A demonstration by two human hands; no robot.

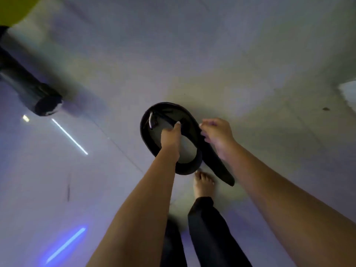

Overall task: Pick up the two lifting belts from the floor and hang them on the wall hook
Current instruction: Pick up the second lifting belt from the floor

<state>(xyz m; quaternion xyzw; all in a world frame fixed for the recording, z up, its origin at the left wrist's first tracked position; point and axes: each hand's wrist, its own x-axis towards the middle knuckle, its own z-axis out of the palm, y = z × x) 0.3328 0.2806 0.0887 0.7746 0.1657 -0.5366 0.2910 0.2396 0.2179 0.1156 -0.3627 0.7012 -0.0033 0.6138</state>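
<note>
A black lifting belt (148, 145) curls in a loop over the pale tiled floor, its metal buckle (151, 120) at the upper left of the loop and its loose tail (219, 168) trailing down to the right. My left hand (171, 137) reaches into the loop and grips the strap near the buckle. My right hand (217, 133) hovers just right of the belt with fingers spread, touching or almost touching its outer edge. Only one belt is clearly visible; no wall hook is in view.
A dark cylindrical object (30, 89) lies at the left on the floor, with something yellow (13, 8) in the top left corner. My bare foot (203, 185) and dark trouser legs (210, 234) stand just below the belt. Light strips reflect on the glossy floor (250, 54).
</note>
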